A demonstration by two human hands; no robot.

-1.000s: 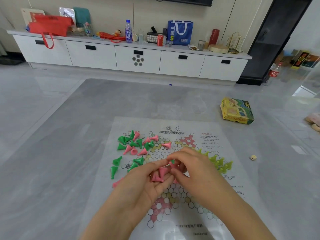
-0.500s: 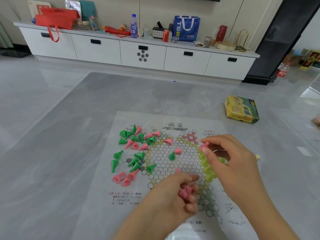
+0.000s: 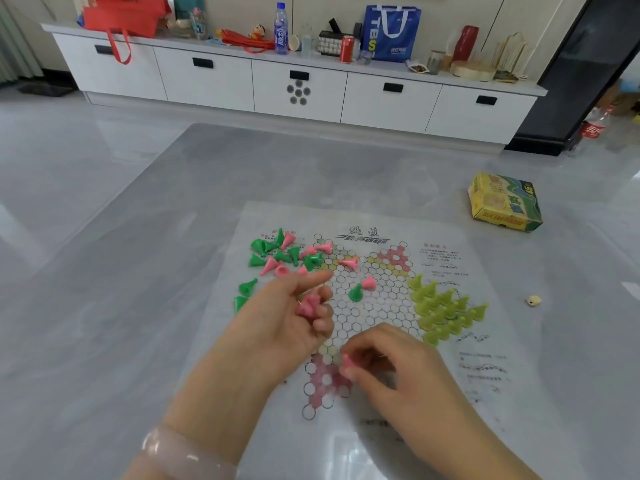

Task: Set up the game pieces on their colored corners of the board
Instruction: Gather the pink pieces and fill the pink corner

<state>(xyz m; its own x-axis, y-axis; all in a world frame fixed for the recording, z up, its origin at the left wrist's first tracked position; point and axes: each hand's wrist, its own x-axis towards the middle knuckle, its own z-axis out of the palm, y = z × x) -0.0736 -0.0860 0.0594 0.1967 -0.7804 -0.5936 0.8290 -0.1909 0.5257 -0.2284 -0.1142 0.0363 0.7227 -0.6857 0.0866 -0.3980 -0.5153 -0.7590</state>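
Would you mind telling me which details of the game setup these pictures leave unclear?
Head view only:
- How many pink pieces the left hand holds: its curled fingers cover them.
- Whether the pink piece in the right hand touches the board: fingers and blur hide its base.
- The board's printed text: too small.
- The bottom left of the board: hidden behind the left hand and forearm.

Bare forearms, pale pink bangle (image 3: 180,455)

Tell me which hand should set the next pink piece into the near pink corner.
Right. The right hand already pinches a pink piece right over the near pink corner. The left hand sits farther up the board, gripping spare pink pieces, so it better serves as the supply.
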